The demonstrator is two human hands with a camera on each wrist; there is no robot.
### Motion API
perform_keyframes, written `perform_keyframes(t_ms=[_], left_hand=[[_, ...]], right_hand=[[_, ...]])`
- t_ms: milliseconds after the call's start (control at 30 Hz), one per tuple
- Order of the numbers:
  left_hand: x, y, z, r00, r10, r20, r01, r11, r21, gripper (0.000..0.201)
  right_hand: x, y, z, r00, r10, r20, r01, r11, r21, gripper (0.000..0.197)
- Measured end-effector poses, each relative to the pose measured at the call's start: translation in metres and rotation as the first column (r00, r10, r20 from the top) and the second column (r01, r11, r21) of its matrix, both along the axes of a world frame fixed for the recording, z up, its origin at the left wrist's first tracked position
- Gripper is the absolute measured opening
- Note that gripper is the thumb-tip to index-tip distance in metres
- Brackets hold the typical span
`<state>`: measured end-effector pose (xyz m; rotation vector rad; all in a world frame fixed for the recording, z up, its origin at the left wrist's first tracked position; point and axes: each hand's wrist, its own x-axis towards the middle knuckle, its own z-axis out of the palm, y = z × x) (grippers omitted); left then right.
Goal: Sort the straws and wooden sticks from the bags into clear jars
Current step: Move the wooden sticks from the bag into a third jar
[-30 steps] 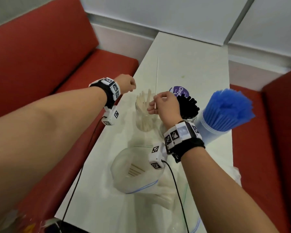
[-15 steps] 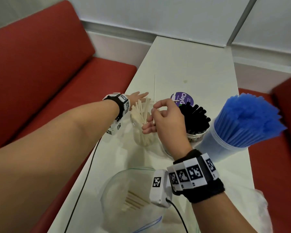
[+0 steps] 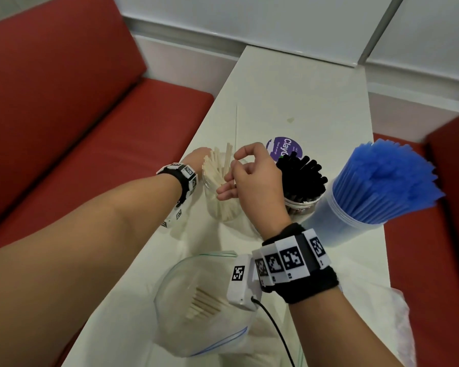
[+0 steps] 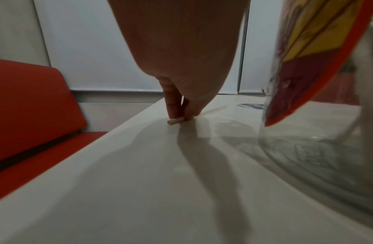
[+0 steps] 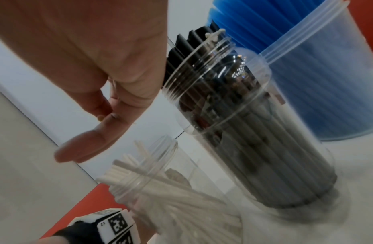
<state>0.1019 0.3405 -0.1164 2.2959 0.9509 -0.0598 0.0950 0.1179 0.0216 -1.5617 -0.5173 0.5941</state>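
Note:
A clear jar [image 3: 221, 205] of pale wooden sticks [image 3: 217, 168] stands mid-table. My left hand [image 3: 198, 157] reaches down behind it. In the left wrist view its fingertips [image 4: 181, 116] pinch the near end of a thin wooden stick [image 4: 175, 121] lying on the table; the stick's length shows as a thin line [image 3: 236, 123] running away. My right hand [image 3: 245, 170] hovers over the jar's mouth, fingers loosely curled and holding nothing [image 5: 93, 132]. A zip bag [image 3: 202, 305] near me holds several sticks.
Right of the stick jar stand a clear jar of black straws [image 3: 301, 178] and a tub of blue straws [image 3: 382, 181]. A purple lid [image 3: 282, 147] lies behind them. Red benches flank the narrow white table [image 3: 302, 102]; more plastic bags lie at the near right.
My left hand has dropped from a raised fist to the table behind the jar and taken the stick's end. My right hand's pinch over the jar has loosened.

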Motion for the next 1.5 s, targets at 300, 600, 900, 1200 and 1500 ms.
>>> perform_keyframes(t_ms=[300,600,900,1200,1500], left_hand=[[-0.077,-0.026,0.016,0.974,0.168,-0.151,-0.151,0.981,0.122,0.023],[-0.139,-0.096,0.112,0.619,0.681,0.391,-0.122,0.576,-0.808,0.029],[-0.193,-0.190,0.158,0.650,0.607,0.457,0.336,0.310,-0.889,0.030],[-0.211,-0.234,0.159,0.636,0.716,0.287,0.258,0.153,-0.954,0.036],[-0.205,-0.203,0.168,0.544,0.726,0.422,0.014,0.495,-0.869,0.027]], right_hand=[[-0.023,0.000,0.010,0.999,0.003,-0.048,-0.008,0.995,-0.095,0.029],[-0.070,-0.012,0.037,0.998,0.056,-0.039,-0.066,0.953,-0.297,0.015],[-0.112,-0.048,0.064,0.955,0.165,0.246,-0.050,0.909,-0.415,0.016],[-0.118,-0.079,0.051,0.919,0.311,0.244,-0.158,0.855,-0.493,0.021],[-0.114,-0.085,0.021,0.878,0.479,-0.021,-0.450,0.808,-0.379,0.008]])
